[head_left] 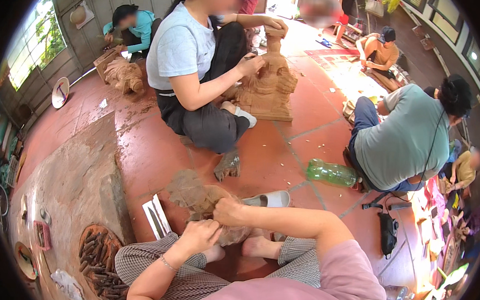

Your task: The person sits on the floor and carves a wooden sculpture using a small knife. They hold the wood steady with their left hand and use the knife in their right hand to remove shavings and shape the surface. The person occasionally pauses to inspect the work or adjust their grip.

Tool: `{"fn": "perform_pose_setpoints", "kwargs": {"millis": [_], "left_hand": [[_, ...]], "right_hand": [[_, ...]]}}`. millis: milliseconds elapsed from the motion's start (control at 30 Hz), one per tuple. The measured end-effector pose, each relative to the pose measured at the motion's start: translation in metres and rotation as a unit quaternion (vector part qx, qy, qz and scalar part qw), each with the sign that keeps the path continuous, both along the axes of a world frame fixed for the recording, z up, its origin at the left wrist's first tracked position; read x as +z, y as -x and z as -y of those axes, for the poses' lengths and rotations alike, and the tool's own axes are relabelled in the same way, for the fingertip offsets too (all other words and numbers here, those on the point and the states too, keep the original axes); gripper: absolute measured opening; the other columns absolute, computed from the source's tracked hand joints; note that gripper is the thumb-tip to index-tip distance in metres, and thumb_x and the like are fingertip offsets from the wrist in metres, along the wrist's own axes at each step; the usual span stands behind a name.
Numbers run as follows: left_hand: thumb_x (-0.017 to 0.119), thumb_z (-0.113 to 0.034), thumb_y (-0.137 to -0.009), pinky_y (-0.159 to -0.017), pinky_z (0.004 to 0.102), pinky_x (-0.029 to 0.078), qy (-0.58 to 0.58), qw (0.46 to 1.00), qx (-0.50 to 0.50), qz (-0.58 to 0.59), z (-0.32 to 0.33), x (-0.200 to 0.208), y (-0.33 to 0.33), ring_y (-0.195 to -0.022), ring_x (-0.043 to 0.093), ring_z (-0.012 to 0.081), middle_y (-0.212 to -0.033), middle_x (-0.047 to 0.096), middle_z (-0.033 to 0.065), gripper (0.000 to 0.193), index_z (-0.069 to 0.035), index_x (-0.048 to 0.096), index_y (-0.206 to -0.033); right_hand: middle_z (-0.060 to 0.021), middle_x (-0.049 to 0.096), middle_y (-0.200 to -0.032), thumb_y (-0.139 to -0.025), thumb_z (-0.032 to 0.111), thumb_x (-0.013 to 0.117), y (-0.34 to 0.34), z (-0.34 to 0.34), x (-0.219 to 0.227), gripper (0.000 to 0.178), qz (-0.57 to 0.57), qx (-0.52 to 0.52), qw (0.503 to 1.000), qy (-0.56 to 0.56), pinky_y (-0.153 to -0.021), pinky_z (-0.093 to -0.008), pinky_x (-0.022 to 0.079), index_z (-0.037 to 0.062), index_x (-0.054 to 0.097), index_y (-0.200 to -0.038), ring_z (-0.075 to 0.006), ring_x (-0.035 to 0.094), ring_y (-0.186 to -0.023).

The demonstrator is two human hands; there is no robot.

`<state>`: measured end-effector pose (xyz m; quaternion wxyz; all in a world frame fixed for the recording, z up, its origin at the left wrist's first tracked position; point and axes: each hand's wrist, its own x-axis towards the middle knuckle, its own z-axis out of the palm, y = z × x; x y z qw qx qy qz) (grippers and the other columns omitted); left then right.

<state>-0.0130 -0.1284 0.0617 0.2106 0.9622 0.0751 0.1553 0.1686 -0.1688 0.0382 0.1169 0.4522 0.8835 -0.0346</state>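
Your brown piece point(211, 197) sits low before you, apparently part-shaped, how much remains unclear; your left hand point(200, 236) and right hand point(229, 212) curl close over it, but I cannot tell what either grip holds

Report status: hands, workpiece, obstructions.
Left hand, right hand curled over brown piece; grip unclear. Piece partly hidden, near bare feet. White slipper just beyond right forearm.

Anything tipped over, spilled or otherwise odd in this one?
A green plastic bottle lies on its side on the red tiles, beyond the wearer's right forearm, though bottles usually stand upright. No puddle shows around it. Small pale bits dot the tiles nearby, perhaps dropped scraps.
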Motion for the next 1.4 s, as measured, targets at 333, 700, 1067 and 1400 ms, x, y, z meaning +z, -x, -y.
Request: {"fn": "perform_pose_setpoints", "kwargs": {"millis": [333, 700, 1067, 1400], "left_hand": [[0.068, -0.018, -0.086, -0.055, 0.0414, 0.050, -0.004, 1.000, 0.008, 0.004, 0.004, -0.001, -0.002, -0.064, 0.063, 0.0310, -0.072, 0.062, 0.0118, 0.019, -0.005, 0.057, -0.079], [0.068, -0.015, -0.085, -0.055, 0.0412, 0.049, -0.008, 1.000, 0.009, 0.001, -0.002, 0.005, -0.002, -0.065, 0.063, 0.0310, -0.073, 0.061, 0.0120, 0.017, -0.005, 0.055, -0.080], [0.067, -0.013, -0.085, -0.056, 0.0419, 0.049, 0.004, 1.000, 0.022, 0.019, -0.004, 0.009, -0.004, -0.065, 0.062, 0.0321, -0.072, 0.060, 0.0117, 0.016, -0.005, 0.055, -0.079], [0.067, -0.013, -0.085, -0.056, 0.0406, 0.050, -0.011, 1.000, 0.019, 0.015, -0.006, 0.006, -0.003, -0.065, 0.063, 0.0298, -0.072, 0.061, 0.0106, 0.015, -0.006, 0.056, -0.079]], "right_hand": [[-0.0072, 0.072, -0.076, -0.081, 0.020, 0.062, -0.002, 0.002, -0.014, 0.016, -0.034, 0.013, 0.999, -0.041, -0.064, -0.0394, 0.054, 0.0128, 0.072, -0.071, -0.0250, 0.071, -0.073], [-0.0085, 0.072, -0.075, -0.081, 0.020, 0.061, -0.005, -0.001, -0.010, 0.015, -0.057, -0.003, 0.998, -0.028, -0.062, -0.0404, 0.054, 0.0131, 0.073, -0.074, -0.0271, 0.071, -0.074], [-0.0066, 0.073, -0.076, -0.081, 0.020, 0.062, -0.007, -0.002, -0.006, 0.015, -0.062, 0.001, 0.996, -0.057, -0.061, -0.0395, 0.054, 0.0127, 0.073, -0.074, -0.0255, 0.071, -0.073], [-0.0066, 0.073, -0.078, -0.081, 0.020, 0.063, -0.004, 0.001, 0.014, 0.014, -0.038, -0.008, 0.999, -0.032, -0.064, -0.0392, 0.055, 0.0136, 0.073, -0.074, -0.0251, 0.072, -0.075]]}}
